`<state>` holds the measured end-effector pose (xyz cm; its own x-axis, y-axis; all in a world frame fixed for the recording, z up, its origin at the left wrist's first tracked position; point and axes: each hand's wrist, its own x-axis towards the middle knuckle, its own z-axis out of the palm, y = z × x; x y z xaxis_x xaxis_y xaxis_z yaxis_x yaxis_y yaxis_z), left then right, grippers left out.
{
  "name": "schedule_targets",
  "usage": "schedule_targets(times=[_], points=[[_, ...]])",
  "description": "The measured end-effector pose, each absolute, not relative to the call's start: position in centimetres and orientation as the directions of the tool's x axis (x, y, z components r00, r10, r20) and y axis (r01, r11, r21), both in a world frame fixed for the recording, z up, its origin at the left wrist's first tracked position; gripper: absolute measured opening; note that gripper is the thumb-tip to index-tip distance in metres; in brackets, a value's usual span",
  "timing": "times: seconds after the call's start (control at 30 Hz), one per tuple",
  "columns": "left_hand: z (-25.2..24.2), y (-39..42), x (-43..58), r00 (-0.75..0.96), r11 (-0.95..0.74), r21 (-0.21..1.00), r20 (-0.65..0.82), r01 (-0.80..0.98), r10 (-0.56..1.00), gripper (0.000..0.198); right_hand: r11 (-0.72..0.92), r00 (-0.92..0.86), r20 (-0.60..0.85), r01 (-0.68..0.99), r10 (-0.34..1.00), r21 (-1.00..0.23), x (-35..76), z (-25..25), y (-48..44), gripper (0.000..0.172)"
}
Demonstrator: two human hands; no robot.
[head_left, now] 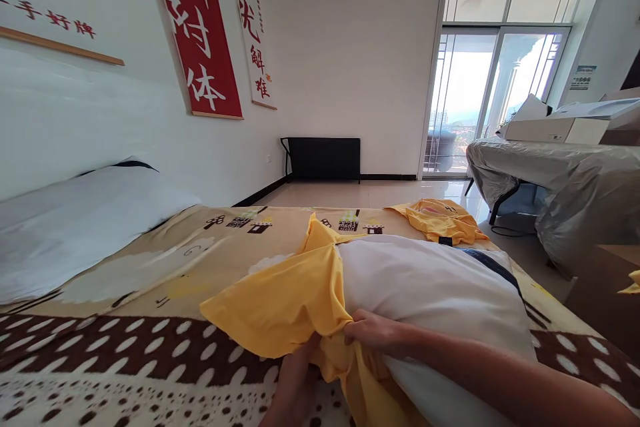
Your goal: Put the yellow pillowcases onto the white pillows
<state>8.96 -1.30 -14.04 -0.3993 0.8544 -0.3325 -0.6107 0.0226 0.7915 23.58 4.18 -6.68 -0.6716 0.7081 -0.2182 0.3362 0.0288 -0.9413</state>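
A white pillow [425, 287] lies on the bed in front of me, its left end inside a yellow pillowcase [285, 300]. The loose part of the case spreads out to the left and hangs down toward me. At the edge of the case, against the pillow's near side, my right hand [370, 331] is closed on the bunched yellow cloth. Lower and to the left, my left hand [299, 367] holds the case from below, its fingers partly hidden by the fabric.
A patterned blanket [165, 273] covers the bed. Another white pillow [95, 220] rests by the left wall, and a crumpled yellow cloth [440, 220] lies at the far right corner. Beyond stand a plastic-covered table [530, 160], a cardboard box [595, 293] and a black folded panel [325, 159].
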Motion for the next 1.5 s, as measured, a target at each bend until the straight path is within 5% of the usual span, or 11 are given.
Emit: schedule_targets(times=[0.17,0.33,0.47,0.7,0.93,1.5], points=[[-13.0,-1.5,8.9,-0.316,0.039,0.695,-0.376,-0.718,0.871,0.043,-0.123,-0.647,-0.290,0.292,0.705,-0.949,24.2,-6.0,4.1,0.007],[-12.0,-1.6,8.2,-0.362,-0.046,0.688,-0.322,-0.725,0.875,0.049,-0.266,-0.711,-0.207,0.029,0.672,-0.964,26.5,-3.8,5.0,0.021],[-12.6,-1.1,8.2,-0.447,-0.111,0.693,-0.326,-0.712,0.833,0.052,-0.312,-0.616,-0.230,-0.027,0.753,-0.950,28.5,-3.0,5.9,0.033],[-13.4,-1.0,7.5,-0.524,-0.064,0.759,-0.384,-0.648,0.760,0.056,-0.295,-0.555,-0.241,-0.008,0.796,-0.955,28.5,-3.9,6.1,0.040],[-11.3,-0.6,7.8,-0.467,-0.127,0.721,-0.293,-0.681,0.834,0.051,-0.219,-0.714,-0.200,0.066,0.671,-0.973,27.9,-4.3,5.4,0.053],[-12.1,-0.1,8.0,-0.545,-0.153,0.735,-0.330,-0.661,0.771,0.049,-0.157,-0.494,-0.116,-0.043,0.862,-0.987,28.1,-2.7,6.5,0.035]])
